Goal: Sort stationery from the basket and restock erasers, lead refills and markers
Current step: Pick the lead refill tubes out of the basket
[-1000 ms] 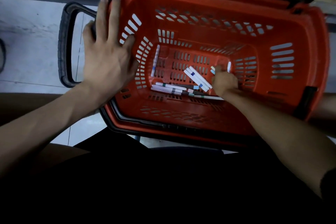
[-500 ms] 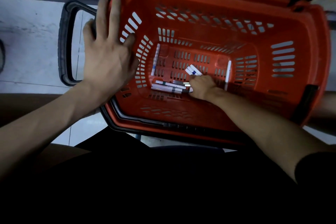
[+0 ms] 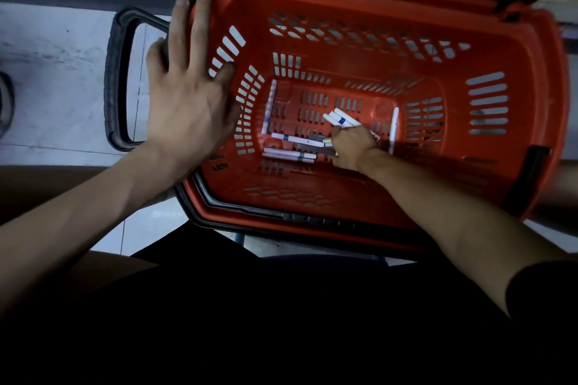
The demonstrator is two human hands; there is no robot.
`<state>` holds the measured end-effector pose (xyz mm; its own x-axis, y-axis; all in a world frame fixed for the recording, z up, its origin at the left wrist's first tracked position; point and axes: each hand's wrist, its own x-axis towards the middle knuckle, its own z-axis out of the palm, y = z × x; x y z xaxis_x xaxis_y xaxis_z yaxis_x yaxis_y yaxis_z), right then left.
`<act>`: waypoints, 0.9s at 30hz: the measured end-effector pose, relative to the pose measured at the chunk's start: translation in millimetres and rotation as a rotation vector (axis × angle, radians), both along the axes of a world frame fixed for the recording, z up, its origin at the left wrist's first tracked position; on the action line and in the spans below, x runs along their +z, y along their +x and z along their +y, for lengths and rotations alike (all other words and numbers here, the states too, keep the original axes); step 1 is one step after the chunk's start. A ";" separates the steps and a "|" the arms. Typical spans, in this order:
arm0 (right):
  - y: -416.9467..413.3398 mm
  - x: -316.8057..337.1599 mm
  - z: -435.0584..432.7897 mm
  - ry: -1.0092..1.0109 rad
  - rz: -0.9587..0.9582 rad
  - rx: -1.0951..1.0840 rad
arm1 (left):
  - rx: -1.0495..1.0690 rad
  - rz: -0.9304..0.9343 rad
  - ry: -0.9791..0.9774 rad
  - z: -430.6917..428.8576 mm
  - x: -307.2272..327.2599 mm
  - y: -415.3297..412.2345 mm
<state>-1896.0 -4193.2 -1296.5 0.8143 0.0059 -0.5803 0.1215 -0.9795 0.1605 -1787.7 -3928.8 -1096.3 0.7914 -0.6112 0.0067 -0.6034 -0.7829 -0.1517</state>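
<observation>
Presses left hand (image 3: pixel 187 103), fingers spread, flat on left rim of red basket (image 3: pixel 391 3). Grips white markers (image 3: pixel 341 118) on basket floor with right hand (image 3: pixel 353 147), fingers curled.

Single view: head-worn wide-angle cam, aimed steeply down and slightly forward, looking almost straight into the red basket (image 3: pixel 516 50). Basket fills the upper centre and right of frame, its far rim near the top edge. Close range: both forearms come in from the lower corners, with the left hand (image 3: pixel 187 97) flat on the basket's left rim and the right hand (image 3: pixel 353 147) deep inside, curled round markers (image 3: pixel 339 117). Dark clothing fills the lower third. Tiled floor (image 3: pixel 56 50) shows at left. Lines bow toward the borders.
</observation>
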 end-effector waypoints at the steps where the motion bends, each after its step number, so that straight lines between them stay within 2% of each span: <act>1: 1.2 2.0 -1.3 -0.010 0.014 0.012 | -0.001 0.002 0.001 -0.3 0.4 0.4; 8: 7.3 9.0 -8.8 -0.083 0.074 -0.012 | 0.002 -0.001 -0.001 -1.7 0.8 -0.4; 17: 5.3 -1.3 -23.8 -0.080 -0.041 0.005 | 0.003 0.010 -0.003 -3.5 1.2 3.5; 21: 0.3 -6.6 -28.0 -0.080 -0.011 0.036 | 0.000 0.019 -0.002 -4.6 2.2 3.8; 27: 4.9 7.4 -48.3 0.128 -0.082 -0.049 | -0.003 -0.002 -0.012 -3.0 -0.1 3.0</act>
